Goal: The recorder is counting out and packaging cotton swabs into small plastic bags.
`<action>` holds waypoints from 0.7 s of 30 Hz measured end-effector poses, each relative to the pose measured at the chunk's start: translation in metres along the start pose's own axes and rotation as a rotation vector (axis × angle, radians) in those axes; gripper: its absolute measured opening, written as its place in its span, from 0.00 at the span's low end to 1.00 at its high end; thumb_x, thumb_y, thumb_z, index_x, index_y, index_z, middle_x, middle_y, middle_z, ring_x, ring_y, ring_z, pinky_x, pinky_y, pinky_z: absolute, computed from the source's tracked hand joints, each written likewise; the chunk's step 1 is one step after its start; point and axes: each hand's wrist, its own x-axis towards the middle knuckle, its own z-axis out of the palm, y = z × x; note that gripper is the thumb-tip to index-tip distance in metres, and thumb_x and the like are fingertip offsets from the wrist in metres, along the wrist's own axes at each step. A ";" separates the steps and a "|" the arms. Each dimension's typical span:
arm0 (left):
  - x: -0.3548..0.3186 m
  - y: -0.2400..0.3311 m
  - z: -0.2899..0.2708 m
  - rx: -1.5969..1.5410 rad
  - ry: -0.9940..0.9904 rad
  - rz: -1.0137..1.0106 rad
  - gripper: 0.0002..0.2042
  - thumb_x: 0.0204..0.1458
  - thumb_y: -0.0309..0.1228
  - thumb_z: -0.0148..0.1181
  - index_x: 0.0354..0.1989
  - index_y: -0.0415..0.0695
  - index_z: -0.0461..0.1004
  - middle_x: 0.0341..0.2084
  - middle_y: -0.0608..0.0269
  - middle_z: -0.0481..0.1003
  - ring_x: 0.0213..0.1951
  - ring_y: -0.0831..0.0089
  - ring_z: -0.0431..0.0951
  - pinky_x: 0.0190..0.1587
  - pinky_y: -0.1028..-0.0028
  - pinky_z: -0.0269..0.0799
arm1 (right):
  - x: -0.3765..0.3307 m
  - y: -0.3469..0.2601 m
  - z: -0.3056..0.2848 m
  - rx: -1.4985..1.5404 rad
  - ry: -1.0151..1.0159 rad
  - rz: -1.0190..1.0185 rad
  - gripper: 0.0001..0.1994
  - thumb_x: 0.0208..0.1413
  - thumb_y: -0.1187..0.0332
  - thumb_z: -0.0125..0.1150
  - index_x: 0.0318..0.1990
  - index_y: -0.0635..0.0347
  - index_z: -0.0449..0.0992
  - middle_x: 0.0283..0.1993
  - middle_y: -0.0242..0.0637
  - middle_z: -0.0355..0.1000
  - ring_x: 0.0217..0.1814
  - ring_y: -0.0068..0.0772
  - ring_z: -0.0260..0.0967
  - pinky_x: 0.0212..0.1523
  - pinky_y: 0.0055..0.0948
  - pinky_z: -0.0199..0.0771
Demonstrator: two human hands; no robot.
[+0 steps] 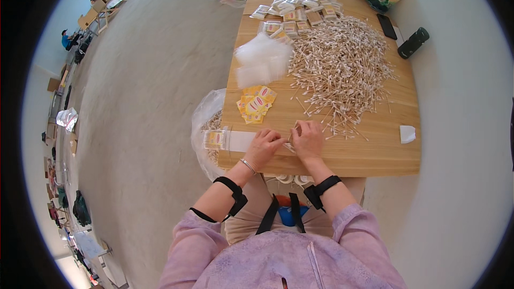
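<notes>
At the near edge of the wooden table my two hands meet over a small bunch of cotton swabs [289, 146]. My right hand [308, 138] is closed on the swabs, its fingers curled down over them. From the other side my left hand [263, 146] pinches at the same bunch; its fingertips are partly hidden. Beside my left wrist lies a white strip [242, 141]. At its outer end, by the table's left edge, is a clear pack of swabs [215, 139] with a yellow card. Yellow printed cards [257, 104] lie beyond my left hand.
A large heap of loose cotton swabs [342, 69] covers the table's middle right. Clear bags [262, 60] and filled packs [294, 13] lie farther back. A black bottle [413, 43] and phone [386, 26] are by the wall. A plastic bag of swabs [206, 112] hangs at the left edge.
</notes>
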 end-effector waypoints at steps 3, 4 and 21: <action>-0.004 0.006 0.009 -0.023 0.023 -0.014 0.14 0.44 0.24 0.59 0.41 0.48 0.76 0.41 0.60 0.70 0.47 0.60 0.68 0.52 0.65 0.65 | 0.000 0.001 0.013 0.169 -0.071 -0.033 0.10 0.47 0.72 0.59 0.39 0.57 0.75 0.38 0.40 0.71 0.43 0.44 0.67 0.44 0.38 0.69; -0.007 0.008 0.012 -0.022 0.026 -0.017 0.14 0.44 0.24 0.59 0.41 0.48 0.76 0.41 0.60 0.70 0.47 0.60 0.68 0.52 0.65 0.65 | 0.001 -0.002 0.013 0.169 -0.074 -0.038 0.10 0.47 0.72 0.59 0.39 0.57 0.75 0.38 0.40 0.71 0.43 0.44 0.67 0.44 0.38 0.69; 0.005 0.006 0.007 -0.027 -0.020 -0.091 0.29 0.47 0.24 0.57 0.60 0.45 0.59 0.62 0.55 0.57 0.68 0.54 0.48 0.67 0.55 0.44 | 0.112 0.001 0.024 -0.384 -0.188 -0.459 0.08 0.48 0.68 0.53 0.35 0.51 0.76 0.39 0.30 0.71 0.52 0.34 0.62 0.52 0.36 0.61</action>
